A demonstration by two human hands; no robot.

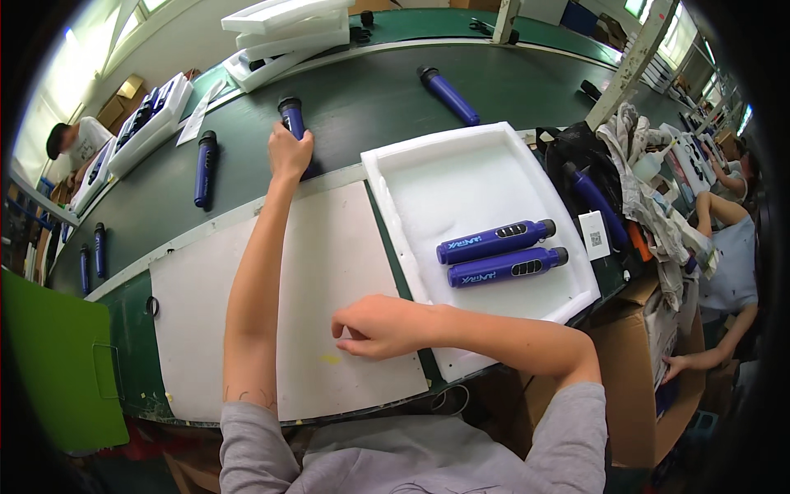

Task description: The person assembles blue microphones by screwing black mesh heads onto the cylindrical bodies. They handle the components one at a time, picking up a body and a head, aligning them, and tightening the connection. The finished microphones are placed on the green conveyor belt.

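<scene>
At the far edge of the work board, my left hand (290, 155) is closed around a blue handheld tube with a black end (291, 122), on the dark green surface. My fingers and palm cover its lower part. Over the white board (222, 329), my right hand (374, 327) hangs with loosely curled fingers, a gap between them, and nothing visible in it. To its right is a white foam tray (428, 185). Two similar blue tubes, an upper one (494, 240) and a lower one (506, 267), lie side by side in it, with pale lettering and dark button panels.
More blue tubes lie along the green surface (354, 99), one (206, 169) left of my left hand and another (448, 95) beyond the tray. Foam trays (288, 29) are stacked at the back. Right of my tray are a black bag (568, 152) and a cardboard box (617, 370). Other people work at both sides.
</scene>
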